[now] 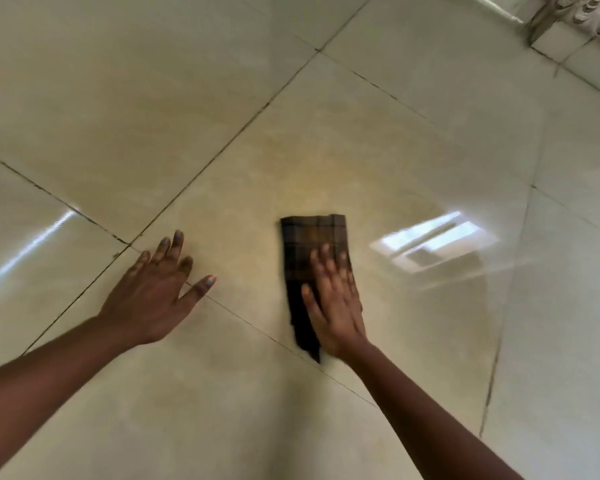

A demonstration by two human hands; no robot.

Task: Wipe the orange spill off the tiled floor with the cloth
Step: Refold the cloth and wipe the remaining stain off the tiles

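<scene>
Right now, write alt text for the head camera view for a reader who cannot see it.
A person's right hand presses flat on a folded dark plaid cloth on a glossy beige tiled floor, with a faint orange-yellow smear just beyond the cloth. The left hand rests open, fingers spread, on the floor beside it.

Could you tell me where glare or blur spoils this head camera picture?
Head view: a bright window reflection glares off the tiled floor right of the cloth; a thinner streak shines at far left. The right hand on the cloth is motion-blurred; the left hand is sharper. Grout lines bow from wide-angle distortion.
</scene>
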